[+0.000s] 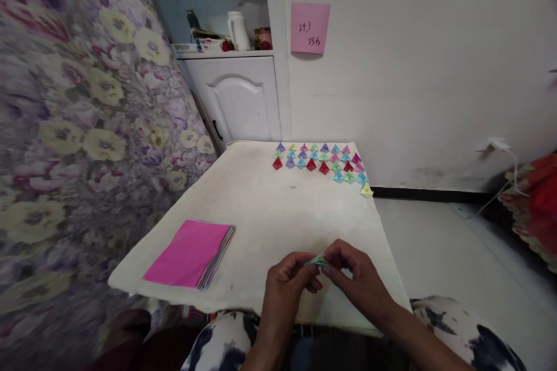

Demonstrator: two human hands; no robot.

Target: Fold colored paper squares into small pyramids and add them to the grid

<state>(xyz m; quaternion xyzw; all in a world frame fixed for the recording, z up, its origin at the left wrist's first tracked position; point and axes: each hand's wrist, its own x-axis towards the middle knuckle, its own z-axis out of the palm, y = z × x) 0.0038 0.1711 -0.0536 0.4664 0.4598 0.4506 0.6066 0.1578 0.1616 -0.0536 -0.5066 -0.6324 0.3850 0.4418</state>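
Note:
Between my two hands, just above the near part of the table, is a small folded piece of green paper point(317, 260). My left hand point(289, 275) pinches its left end between thumb and fingers. On the other side, my right hand point(353, 266) grips the right end the same way. Fingertips cover part of the paper, so its full shape is hidden. Toward the far right of the table lie rows of small folded paper pieces point(324, 167) in red, purple, blue, green, pink and yellow.
A stack of coloured paper sheets point(189, 252), bright pink on top, lies at the table's left. The cloth-covered table point(261, 203) meets a white wall bearing a pink note point(310, 28). Behind stands a white cabinet point(239, 98); a floral curtain point(87, 145) hangs at left.

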